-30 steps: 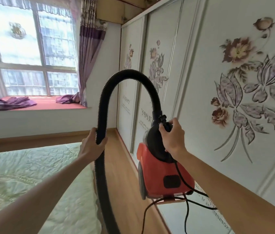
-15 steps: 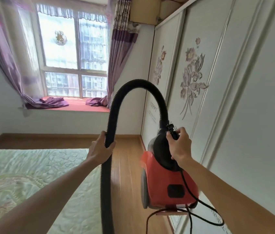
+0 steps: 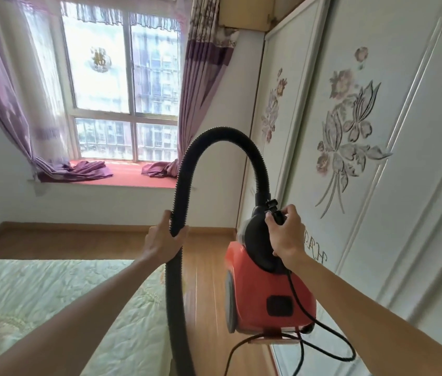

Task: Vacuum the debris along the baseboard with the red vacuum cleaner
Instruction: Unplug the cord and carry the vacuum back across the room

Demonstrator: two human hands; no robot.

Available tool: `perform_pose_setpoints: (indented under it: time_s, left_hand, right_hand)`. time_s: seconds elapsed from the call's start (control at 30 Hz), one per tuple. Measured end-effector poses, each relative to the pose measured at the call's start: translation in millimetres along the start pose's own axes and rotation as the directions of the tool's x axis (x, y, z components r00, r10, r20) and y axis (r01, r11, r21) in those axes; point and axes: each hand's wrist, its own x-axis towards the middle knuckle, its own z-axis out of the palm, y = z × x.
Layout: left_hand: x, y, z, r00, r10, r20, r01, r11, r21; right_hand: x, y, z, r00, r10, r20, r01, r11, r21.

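Right now the left hand point(image 3: 164, 240) wraps the black hose point(image 3: 214, 134) and the right hand point(image 3: 286, 234) grips the top handle of the red vacuum cleaner point(image 3: 266, 289), held above the floor point(image 3: 206, 267) beside the wardrobe point(image 3: 377, 185); the dangling cord point(image 3: 323, 346) could snag underfoot and jerk it loose.

I stand in a home bedroom: a bed point(image 3: 37, 308) under a pale green quilted cover at my left, purple curtains point(image 3: 200, 104) framing a wide window point(image 3: 122, 90) above a red-cushioned sill point(image 3: 133, 175), flower-carved white wardrobe doors point(image 3: 350, 137) at my right, wood floor point(image 3: 206, 267) and baseboard point(image 3: 92, 227) ahead.
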Motion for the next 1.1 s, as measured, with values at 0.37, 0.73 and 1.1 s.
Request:
perform_pose_setpoints:
  time_s: [0.37,0.73,1.1]
  left_hand:
    - [148,-19,70,0.999,-0.018,-0.035,0.020,0.999,0.048]
    - [326,-34,170,0.995,-0.083,-0.051,0.086,0.994,0.064]
    - [479,-68,233,0.995,-0.096,-0.003,0.096,0.995,0.035]
  right_hand:
    - [160,50,91,0.998,-0.006,0.061,0.002,0.998,0.069]
    - [341,99,187,0.988,0.033,0.151,-0.042,0.998,0.055]
    - [479,136,287,0.996,0.027,0.082,-0.036,0.993,0.112]
